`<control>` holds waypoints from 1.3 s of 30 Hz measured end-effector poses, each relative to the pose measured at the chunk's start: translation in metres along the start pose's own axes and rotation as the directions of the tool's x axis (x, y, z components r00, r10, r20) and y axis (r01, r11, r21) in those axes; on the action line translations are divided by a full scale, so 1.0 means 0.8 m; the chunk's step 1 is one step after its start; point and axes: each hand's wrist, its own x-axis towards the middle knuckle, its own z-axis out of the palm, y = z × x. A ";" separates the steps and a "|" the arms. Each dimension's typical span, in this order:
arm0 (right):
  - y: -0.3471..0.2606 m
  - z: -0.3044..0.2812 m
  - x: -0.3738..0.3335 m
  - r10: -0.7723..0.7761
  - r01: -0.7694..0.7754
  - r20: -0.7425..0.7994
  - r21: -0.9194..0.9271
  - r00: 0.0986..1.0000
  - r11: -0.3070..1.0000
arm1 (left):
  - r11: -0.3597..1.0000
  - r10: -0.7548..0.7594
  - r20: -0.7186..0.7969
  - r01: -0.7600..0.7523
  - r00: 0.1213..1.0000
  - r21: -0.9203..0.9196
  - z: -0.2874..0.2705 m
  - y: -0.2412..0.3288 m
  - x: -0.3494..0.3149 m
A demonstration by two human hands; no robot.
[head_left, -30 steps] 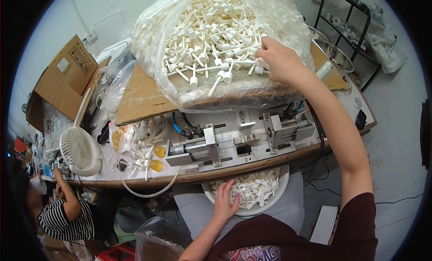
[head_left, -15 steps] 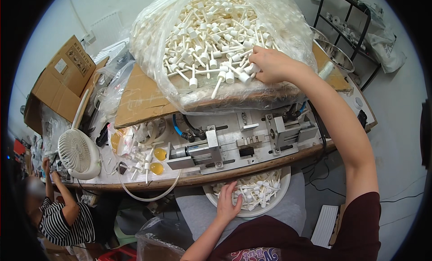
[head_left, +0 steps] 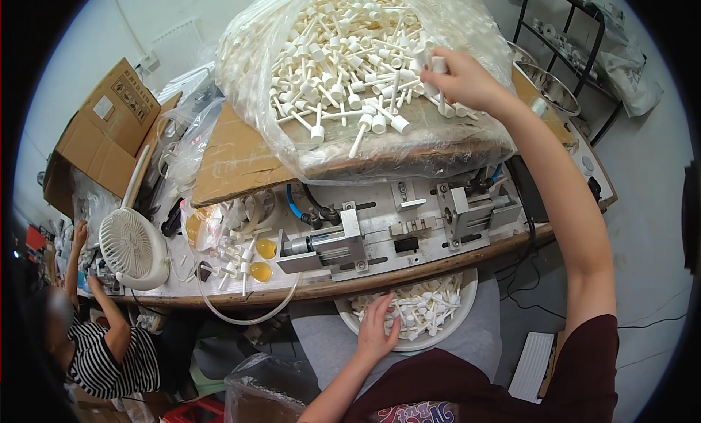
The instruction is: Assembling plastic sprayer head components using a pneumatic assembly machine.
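Observation:
My right hand (head_left: 471, 80) is raised at the right side of a big clear plastic bag (head_left: 241, 65). Its fingers are closed on white capped sticks (head_left: 437, 64), each a short wide cap on a thin stem; the fingers hide how many. Below it spreads a heap of the same white sticks (head_left: 343, 65) in the bag's open mouth. My left hand (head_left: 377, 327) rests at the left part of a white bowl (head_left: 471, 291) on my lap, fingers apart, touching or just over the white sticks (head_left: 427, 306) inside. Nothing shows in its grasp.
A metal clamping fixture (head_left: 401, 233) stands on the bench between bag and bowl. Left of it are yellow round pieces (head_left: 261, 271), a looped hose (head_left: 248, 322) and a white fan (head_left: 133, 248). A co-worker in a striped shirt (head_left: 109, 357) sits at far left.
My right hand has lifted off the heap, up and slightly right, with white sticks in its fingers. My left hand stays at the bowl. The whole view has shifted slightly.

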 end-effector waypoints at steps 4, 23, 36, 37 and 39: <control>-0.006 -0.008 -0.027 0.068 -0.071 0.028 0.583 0.997 0.809 | 0.992 0.126 0.015 -0.126 0.992 0.005 -0.013 0.035 0.012; -0.007 0.127 -0.295 0.195 -0.521 0.483 0.782 0.853 0.341 | 0.959 0.274 0.189 -0.254 0.943 -0.123 -0.102 0.149 0.169; -0.002 0.134 -0.312 0.418 -0.364 0.208 0.867 0.884 0.339 | 0.872 0.256 0.089 -0.270 0.963 0.408 -0.082 0.131 0.187; -0.002 0.131 -0.314 0.418 -0.369 0.215 0.868 0.883 0.332 | 0.867 0.249 0.107 -0.271 0.963 0.418 -0.081 0.131 0.187; -0.002 0.127 -0.316 0.414 -0.361 0.218 0.881 0.884 0.307 | 0.856 0.233 0.142 -0.273 0.962 0.438 -0.079 0.131 0.188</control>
